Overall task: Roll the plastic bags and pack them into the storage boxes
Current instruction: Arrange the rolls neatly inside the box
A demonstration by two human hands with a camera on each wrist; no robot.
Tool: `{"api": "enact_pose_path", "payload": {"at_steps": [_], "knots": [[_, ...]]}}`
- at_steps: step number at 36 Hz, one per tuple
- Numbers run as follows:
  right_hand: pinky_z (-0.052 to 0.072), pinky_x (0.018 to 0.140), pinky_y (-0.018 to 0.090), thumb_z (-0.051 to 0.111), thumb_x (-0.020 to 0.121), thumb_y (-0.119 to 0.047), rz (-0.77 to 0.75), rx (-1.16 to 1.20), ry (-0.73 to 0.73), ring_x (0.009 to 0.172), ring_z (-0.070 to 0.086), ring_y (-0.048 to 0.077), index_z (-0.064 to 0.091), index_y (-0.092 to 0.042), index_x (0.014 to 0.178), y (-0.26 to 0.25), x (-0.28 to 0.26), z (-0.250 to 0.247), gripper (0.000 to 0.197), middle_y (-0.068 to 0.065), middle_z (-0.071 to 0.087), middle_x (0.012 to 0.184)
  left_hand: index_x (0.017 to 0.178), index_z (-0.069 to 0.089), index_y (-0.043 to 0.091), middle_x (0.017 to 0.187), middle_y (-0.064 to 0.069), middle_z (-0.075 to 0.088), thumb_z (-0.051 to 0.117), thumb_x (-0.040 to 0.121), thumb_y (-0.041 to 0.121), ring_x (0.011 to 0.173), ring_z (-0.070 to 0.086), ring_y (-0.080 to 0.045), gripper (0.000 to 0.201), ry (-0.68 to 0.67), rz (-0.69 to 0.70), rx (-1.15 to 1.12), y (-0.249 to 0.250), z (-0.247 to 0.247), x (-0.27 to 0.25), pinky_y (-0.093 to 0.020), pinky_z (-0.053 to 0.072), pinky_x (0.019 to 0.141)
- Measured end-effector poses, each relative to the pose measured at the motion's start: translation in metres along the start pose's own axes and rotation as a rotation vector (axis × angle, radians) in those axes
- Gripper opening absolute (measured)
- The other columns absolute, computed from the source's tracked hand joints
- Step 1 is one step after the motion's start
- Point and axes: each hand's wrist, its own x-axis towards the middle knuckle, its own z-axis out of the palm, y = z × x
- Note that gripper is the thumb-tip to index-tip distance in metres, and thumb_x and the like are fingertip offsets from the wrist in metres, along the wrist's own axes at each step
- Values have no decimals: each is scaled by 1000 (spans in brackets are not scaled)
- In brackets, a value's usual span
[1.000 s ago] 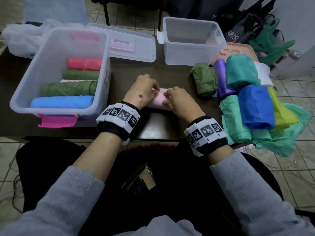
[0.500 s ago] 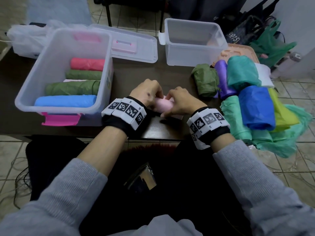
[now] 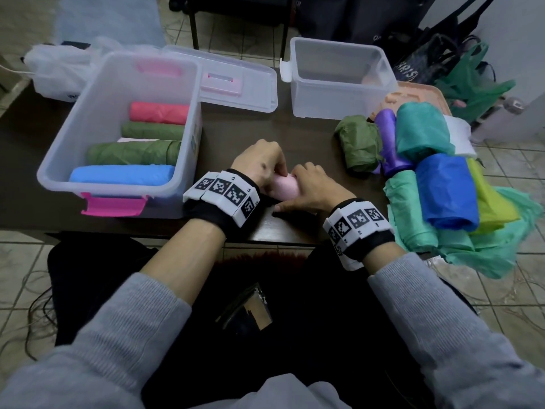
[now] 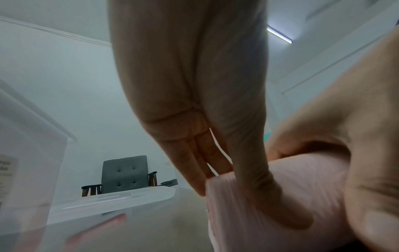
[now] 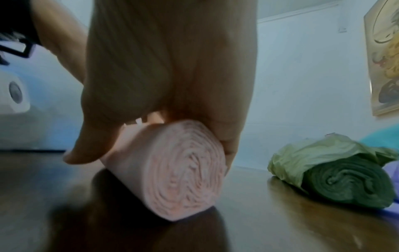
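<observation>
A pale pink rolled plastic bag [image 3: 285, 188] lies on the dark table near its front edge, between both hands. My left hand [image 3: 259, 166] grips its left end [image 4: 270, 196], thumb in front and fingers behind. My right hand [image 3: 312, 187] curls over its right end; the spiral end face [image 5: 183, 172] shows in the right wrist view. The large clear storage box [image 3: 188, 119] with pink latches at the left holds blue [image 3: 121, 176], green [image 3: 132, 152] and red [image 3: 159, 113] rolls. A smaller clear box [image 3: 339, 101] stands at the back, with nothing visible inside it.
Box lid [image 3: 236, 84] lies flat behind the large box. A pile of rolled and loose bags, dark green [image 3: 358, 146], purple [image 3: 389, 143], teal [image 3: 421, 128], blue [image 3: 445, 190], yellow-green [image 3: 489, 199], covers the table's right end and hangs over it. A white bag [image 3: 59, 69] lies far left.
Both hands have drawn the pink roll toward the front edge of the table and closed tighter round it; the roll now looks thicker and shorter.
</observation>
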Motion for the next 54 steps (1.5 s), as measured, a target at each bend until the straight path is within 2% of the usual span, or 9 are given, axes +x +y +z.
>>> {"api": "enact_pose_path", "payload": {"at_steps": [9,13,20,25,29,35,38,42,54], "knots": [[36,96,38,57,88,-47,-35,38,83,115,45,31,45,-8,132,3,-8,14,60,15,50,123,102,73,20,103,-6,68,69,70,-6,98,64,-24,42,-68,-12,-29,4,-6,-5,-36,54,83],[35,81,32,56,90,-41,-43,115,99,107,51,31,52,-3,121,4,-5,9,49,15,56,116,126,58,23,128,-4,57,77,71,12,118,54,-23,59,-35,-28,-43,5,-12,-6,-36,46,97],[39,53,15,61,89,-37,-14,563,134,69,53,12,58,-11,96,-21,0,-24,27,-3,57,78,133,51,19,140,1,50,66,86,32,128,45,-13,51,314,-40,-281,-1,-73,-43,-22,32,104],[45,68,28,58,91,-36,-120,731,164,80,58,19,61,-6,99,-71,12,-55,30,8,62,92,132,52,23,138,4,50,59,90,37,117,51,-7,45,598,-231,-273,-46,-115,-85,-13,33,91],[54,80,40,56,91,-39,-259,670,241,92,64,24,58,-8,107,-116,27,-72,34,9,63,102,130,54,14,134,-8,55,55,92,32,124,49,-19,42,733,-446,-229,-96,-123,-117,-26,34,102],[40,70,26,61,88,-41,-432,489,352,90,56,16,56,-7,114,-179,57,-81,43,0,58,101,129,54,6,130,-16,56,43,98,34,124,48,-31,43,702,-710,-286,-137,-106,-144,-34,36,99],[31,69,23,60,86,-44,-484,271,340,99,55,22,55,-7,117,-198,71,-79,48,7,59,108,122,58,7,128,-17,57,38,100,34,121,49,-33,41,661,-718,-373,-137,-94,-144,-33,37,93],[31,74,25,60,88,-39,-483,10,246,111,52,26,53,-4,122,-210,84,-71,50,14,56,124,83,55,8,113,-25,59,31,101,36,108,51,-38,41,744,-753,-456,-133,-90,-140,-34,34,79],[39,88,38,56,90,-43,-408,-121,82,114,52,34,34,-7,130,-217,91,-47,58,17,54,126,68,50,9,77,-11,53,40,98,30,82,44,-30,37,997,-837,-448,-132,-80,-129,-32,33,75]]}}
